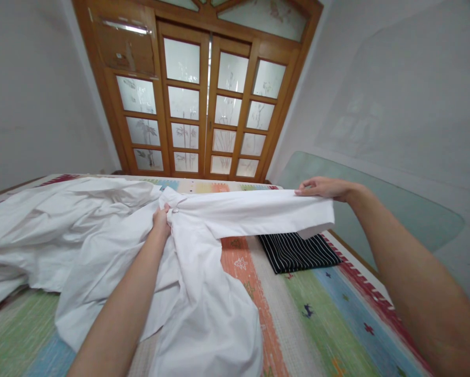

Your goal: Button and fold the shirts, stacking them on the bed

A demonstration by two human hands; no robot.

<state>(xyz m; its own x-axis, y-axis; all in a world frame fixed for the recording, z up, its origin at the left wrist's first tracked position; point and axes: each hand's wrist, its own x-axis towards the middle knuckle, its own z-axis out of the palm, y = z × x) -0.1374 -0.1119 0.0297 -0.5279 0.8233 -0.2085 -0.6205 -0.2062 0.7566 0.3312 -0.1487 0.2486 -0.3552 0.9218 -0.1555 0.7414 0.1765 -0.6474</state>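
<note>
A white garment [203, 272], seemingly a shirt or coat with sleeves, lies rumpled across the patterned cloth. My left hand [162, 219] grips it at a gathered spot beside a small button. Far to the right, my right hand [323, 187] pinches the upper edge of a white sleeve [254, 212] near its wide end. Between both hands that sleeve is pulled out straight, sideways, a little above the surface. Part of the garment hangs down in loose folds toward me.
Beneath the sleeve's end lies a folded black cloth with white stripes [297, 254]. More crumpled white fabric [62, 230] spreads to the left. The multicoloured striped cover [317, 309] lies under everything. A pale green board [407, 209] borders the right side; wooden glazed doors [205, 104] stand beyond.
</note>
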